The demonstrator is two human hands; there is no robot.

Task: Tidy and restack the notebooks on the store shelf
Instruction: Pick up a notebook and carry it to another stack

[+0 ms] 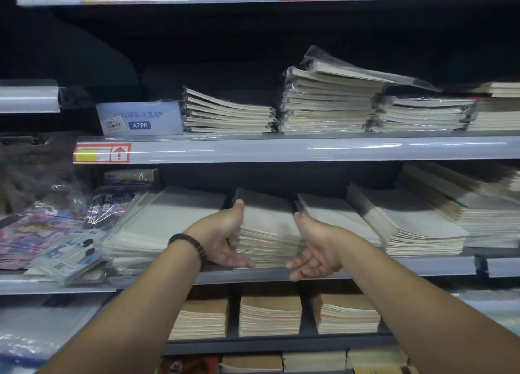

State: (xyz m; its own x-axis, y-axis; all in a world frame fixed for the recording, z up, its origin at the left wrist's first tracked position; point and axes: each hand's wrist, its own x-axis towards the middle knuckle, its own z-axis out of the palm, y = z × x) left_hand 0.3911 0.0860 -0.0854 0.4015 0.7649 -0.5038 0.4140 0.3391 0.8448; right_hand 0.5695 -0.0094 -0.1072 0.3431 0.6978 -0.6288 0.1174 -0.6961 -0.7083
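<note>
Middle shelf [408, 266] | notebook stack [267, 227] between both hands | left hand [222, 238] pressed flat on its left side, fingers straight | right hand [315, 250] at right side, fingers relaxed, unclenched

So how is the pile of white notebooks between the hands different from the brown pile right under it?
The stack of pale grey-white spiral notebooks sits directly above the stack of brown-covered notebooks. The pale stack has the left hand and the right hand at its sides; nothing touches the brown stack. The pale stack shows a dark spiral; the brown one shows none. Both lie flat, cream page edges forward.
</note>
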